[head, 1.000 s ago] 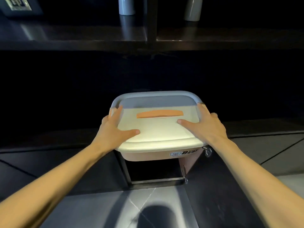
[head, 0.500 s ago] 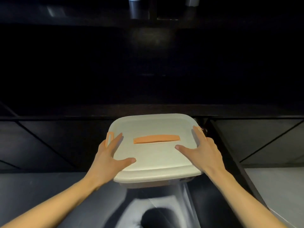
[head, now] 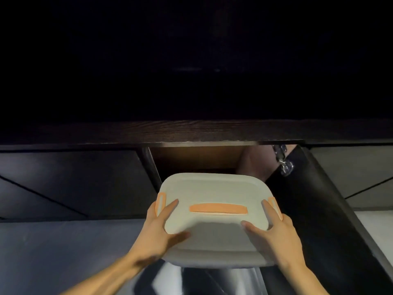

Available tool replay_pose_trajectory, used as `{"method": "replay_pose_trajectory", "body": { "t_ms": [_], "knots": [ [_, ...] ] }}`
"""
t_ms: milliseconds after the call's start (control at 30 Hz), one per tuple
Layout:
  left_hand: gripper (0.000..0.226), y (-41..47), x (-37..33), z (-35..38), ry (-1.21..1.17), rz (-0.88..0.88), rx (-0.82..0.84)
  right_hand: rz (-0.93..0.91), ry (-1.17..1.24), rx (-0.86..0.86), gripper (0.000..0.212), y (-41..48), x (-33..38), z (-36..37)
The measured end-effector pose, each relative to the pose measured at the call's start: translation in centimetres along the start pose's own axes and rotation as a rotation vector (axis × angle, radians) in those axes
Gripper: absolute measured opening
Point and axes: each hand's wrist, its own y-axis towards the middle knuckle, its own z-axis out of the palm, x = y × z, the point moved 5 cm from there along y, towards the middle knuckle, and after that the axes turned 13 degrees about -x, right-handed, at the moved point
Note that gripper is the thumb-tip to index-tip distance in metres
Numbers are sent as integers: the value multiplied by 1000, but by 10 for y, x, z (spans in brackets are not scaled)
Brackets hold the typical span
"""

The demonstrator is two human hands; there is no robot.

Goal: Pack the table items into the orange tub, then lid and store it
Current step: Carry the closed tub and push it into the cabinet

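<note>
Grey, glossy floor [head: 53, 252] fills the nearest part of the view, and two bare forearms reach forward over it from the bottom edge. The left hand [head: 158, 233] is clamped on the near left corner of the lidded tub [head: 212, 241]. Its thumb lies across the top and its forefinger stretches forward along the side. The right hand [head: 276, 235] mirrors it on the near right corner, thumb on top and fingers wrapped over the edge. The hands are well apart, with the width of the tub between them.

The cream lid [head: 212, 188] sits level and covers the tub entirely, so the walls beneath it are hidden. A flat orange handle strip [head: 218, 209] runs across the middle of the lid. An orange clip [head: 161, 202] shows at the left edge just beyond the left fingers, and a second clip [head: 274, 206] shows at the right edge beside the right fingers.

The tub is held low, directly in front of an open cabinet compartment [head: 195, 158] with a brown interior. Whether its far edge has crossed the threshold cannot be told. To the right the dark cabinet door [head: 308, 199] stands swung open, with a metal hinge [head: 284, 161] near its top. Closed dark panels flank the opening on both sides. Above runs a dark wood-grain edge [head: 191, 130], and everything beyond it is too dark to read.
</note>
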Motion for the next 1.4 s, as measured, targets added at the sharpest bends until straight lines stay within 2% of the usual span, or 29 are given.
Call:
{"method": "replay_pose_trajectory", "body": {
  "t_ms": [267, 533, 867, 1033, 1200, 1300, 1400],
  "knots": [
    [81, 56, 57, 66, 46, -88, -36, 4, 61, -14, 99, 58, -26, 80],
    [81, 123, 137, 124, 117, 34, -68, 13, 70, 12, 99, 114, -57, 190],
    [82, 184, 247, 200, 124, 82, -142, -157, 65, -65, 100, 165, -84, 311],
    [83, 201, 285, 223, 115, 91, -162, -200, 50, -86, 99, 179, -95, 352],
    [91, 216, 289, 229, 117, 91, -164, -232, 20, -71, 95, 199, -86, 358],
    [92, 216, 276, 229, 290, 220, -95, -341, 29, -27, 94, 194, -80, 351],
    [92, 210, 269, 233, 586, 415, 38, -649, -16, 56, 97, 170, -73, 350]
  ]
}}
